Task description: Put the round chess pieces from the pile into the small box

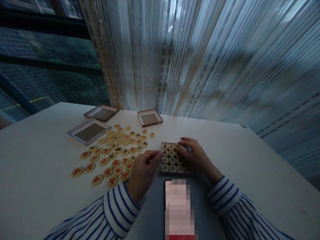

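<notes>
Head view. Both bare hands are working at a small open box (176,173), which is sitting on the white table (250,160) in front of the person. Black-marked discs (172,160) are lying inside it in rows, faces up; the right hand is hiding some at the right side.

Left hand (145,171): hanging by the box's left edge, fingers bending in toward the thumb. Cannot tell whether they are gripping a disc.

Right hand (196,155): leaning over the box's right side, fingers bending near the far right corner, by the end disc (178,146) of the far row. Grip not showing clearly.

Loose discs (116,163) are spreading left of the box, red-marked, black-marked and some plain. Beyond them a grey tray (87,132) and two brown-edged trays (102,114) (150,119) are lying. A phone (177,210), screen pixelated, is lying nearest the person, between the striped sleeves (122,205).
</notes>
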`<action>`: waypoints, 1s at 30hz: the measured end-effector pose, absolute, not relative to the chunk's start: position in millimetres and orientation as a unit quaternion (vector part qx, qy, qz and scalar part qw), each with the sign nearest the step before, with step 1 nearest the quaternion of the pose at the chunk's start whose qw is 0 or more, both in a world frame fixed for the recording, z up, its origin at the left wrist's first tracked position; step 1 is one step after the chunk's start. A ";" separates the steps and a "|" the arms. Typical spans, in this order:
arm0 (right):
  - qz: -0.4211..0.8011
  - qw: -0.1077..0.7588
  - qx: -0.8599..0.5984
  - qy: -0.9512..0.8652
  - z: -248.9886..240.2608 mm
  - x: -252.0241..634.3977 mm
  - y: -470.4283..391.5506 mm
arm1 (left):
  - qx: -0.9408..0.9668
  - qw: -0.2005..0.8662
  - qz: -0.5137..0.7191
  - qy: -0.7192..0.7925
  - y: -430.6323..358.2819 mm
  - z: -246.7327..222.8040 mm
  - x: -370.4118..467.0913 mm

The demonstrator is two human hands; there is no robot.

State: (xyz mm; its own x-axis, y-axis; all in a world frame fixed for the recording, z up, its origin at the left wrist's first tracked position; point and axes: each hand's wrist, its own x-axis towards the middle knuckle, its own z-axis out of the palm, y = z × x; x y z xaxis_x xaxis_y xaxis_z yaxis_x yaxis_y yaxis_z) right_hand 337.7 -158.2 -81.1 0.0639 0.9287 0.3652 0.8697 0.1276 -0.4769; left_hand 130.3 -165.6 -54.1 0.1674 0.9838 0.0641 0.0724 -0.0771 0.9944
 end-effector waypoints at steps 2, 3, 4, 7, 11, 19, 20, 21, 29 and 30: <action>0.042 0.314 -0.656 -0.685 -81.6 338.0 -158.0 | 0.575 0.503 0.452 0.460 -166.0 -53.0 130.5; 0.040 0.316 -0.655 -0.686 -81.8 338.1 -157.9 | 0.574 0.505 0.450 0.462 -166.3 -52.4 130.5; 0.039 0.316 -0.653 -0.687 -81.9 338.2 -157.9 | 0.571 0.507 0.449 0.464 -166.6 -51.7 130.5; 0.040 0.314 -0.652 -0.689 -82.0 338.4 -157.8 | 0.564 0.511 0.449 0.469 -167.1 -50.2 130.2; 0.043 0.312 -0.653 -0.689 -82.0 338.8 -157.8 | 0.564 0.516 0.447 0.464 -166.8 -49.5 129.6; 0.040 0.335 -0.655 -0.676 -82.3 342.1 -160.9 | 0.577 0.504 0.443 0.466 -167.0 -51.5 127.4; 0.037 0.330 -0.659 -0.675 -82.1 342.6 -161.3 | 0.578 0.502 0.443 0.467 -166.8 -51.4 127.4; 0.033 0.323 -0.662 -0.675 -81.9 343.0 -161.7 | 0.579 0.500 0.443 0.468 -166.6 -51.1 127.6; 0.013 0.288 -0.675 -0.679 -82.3 341.5 -160.9 | 0.577 0.501 0.451 0.462 -165.1 -51.9 128.9; 0.010 0.285 -0.674 -0.681 -82.8 341.3 -160.6 | 0.576 0.501 0.452 0.461 -165.1 -52.6 128.8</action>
